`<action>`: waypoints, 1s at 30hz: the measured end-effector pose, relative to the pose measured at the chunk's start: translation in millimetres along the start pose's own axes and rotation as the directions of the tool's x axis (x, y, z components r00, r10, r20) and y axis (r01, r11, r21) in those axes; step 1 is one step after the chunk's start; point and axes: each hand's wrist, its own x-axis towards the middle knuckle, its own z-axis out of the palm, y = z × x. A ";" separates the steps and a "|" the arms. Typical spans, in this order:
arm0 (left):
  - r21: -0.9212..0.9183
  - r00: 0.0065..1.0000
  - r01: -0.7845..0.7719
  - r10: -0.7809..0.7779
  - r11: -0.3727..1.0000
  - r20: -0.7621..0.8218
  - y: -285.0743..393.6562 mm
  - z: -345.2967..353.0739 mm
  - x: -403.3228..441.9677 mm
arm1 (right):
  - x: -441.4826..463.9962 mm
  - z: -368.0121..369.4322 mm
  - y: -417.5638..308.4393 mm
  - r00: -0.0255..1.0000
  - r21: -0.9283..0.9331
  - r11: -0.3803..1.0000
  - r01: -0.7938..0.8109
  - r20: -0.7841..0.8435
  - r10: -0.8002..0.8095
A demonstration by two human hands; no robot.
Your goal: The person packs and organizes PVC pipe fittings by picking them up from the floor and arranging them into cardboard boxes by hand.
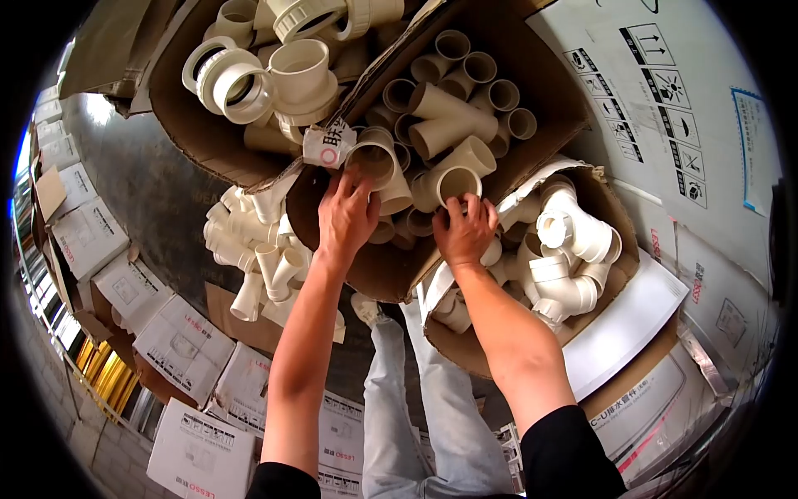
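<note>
My left hand point(347, 218) has its fingers over the rim of a white pipe fitting point(373, 158) in the middle cardboard box point(544, 125). To its right, my right hand point(465, 231) is closed on the rim of another white pipe fitting point(459, 185). Both fittings lie at the near side of the box, their round openings facing up. Several more white branch fittings point(449, 116) fill the box behind them. A torn label point(329, 145) hangs by the box's left edge, just above my left hand.
At the upper left, another box point(179, 133) holds larger white fittings. A box point(628, 224) of white elbows stands at the right. Loose fittings point(258, 249) are piled at the left. White cartons point(183, 341) line the left and bottom. A large printed carton point(690, 108) is at the right.
</note>
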 end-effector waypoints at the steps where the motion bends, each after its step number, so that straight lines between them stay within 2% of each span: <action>1: -0.003 1.000 -0.004 0.004 1.000 -0.006 0.7 2.3 1.6 | 0.0 0.1 -0.3 1.000 0.009 1.000 -0.004 -0.002 0.004; 4: 0.019 0.998 0.057 -0.058 0.998 0.025 4.6 12.9 8.1 | 1.0 -1.2 -0.4 1.000 -0.005 1.000 -0.007 0.016 0.007; 6: -0.103 0.980 0.195 -0.188 0.975 0.069 8.0 15.0 10.7 | 1.4 -0.3 0.0 1.000 -0.002 1.000 -0.010 0.014 0.010; 7: -0.148 0.980 0.192 -0.180 0.970 0.087 7.5 15.5 13.8 | 1.7 -0.9 -0.5 1.000 -0.002 1.000 -0.011 0.018 0.011; 11: -0.164 0.954 0.300 -0.293 0.940 0.067 17.9 18.8 18.9 | 2.0 -1.1 -1.2 1.000 -0.007 1.000 -0.013 0.003 0.013; 14: -0.207 0.959 0.282 -0.279 0.937 0.044 13.4 25.1 19.0 | 2.6 -1.8 -2.2 1.000 -0.009 1.000 -0.010 -0.005 0.010; 16: -0.171 0.962 0.273 -0.269 0.947 0.048 14.3 26.5 20.0 | 2.7 -1.4 -1.8 1.000 -0.009 1.000 -0.010 -0.001 0.010; 20: -0.073 0.988 0.146 -0.149 0.987 -0.041 15.0 25.3 18.2 | -0.2 1.1 0.0 1.000 -0.015 1.000 -0.011 -0.008 0.011; 22: -0.042 0.902 0.341 -0.314 0.939 0.296 22.3 13.3 22.4 | 0.0 0.5 -0.6 1.000 -0.004 1.000 -0.015 0.007 0.015; 23: -0.057 0.967 0.227 -0.218 0.972 0.135 20.5 18.1 18.4 | 0.2 0.9 -1.4 1.000 -0.002 1.000 -0.014 0.003 0.014; 27: -0.091 0.983 0.164 -0.155 0.982 0.100 31.0 7.8 25.9 | -2.0 6.0 1.5 1.000 -0.031 0.999 -0.009 -0.017 0.008; 29: -0.020 0.999 0.044 -0.044 0.999 -0.011 39.3 4.1 36.0 | -2.7 9.0 1.7 0.999 -0.055 0.998 -0.007 -0.032 0.005; 30: -0.020 0.999 0.040 -0.040 0.999 -0.006 41.8 1.6 44.1 | -2.2 9.4 1.5 0.999 -0.059 0.998 -0.003 -0.033 0.001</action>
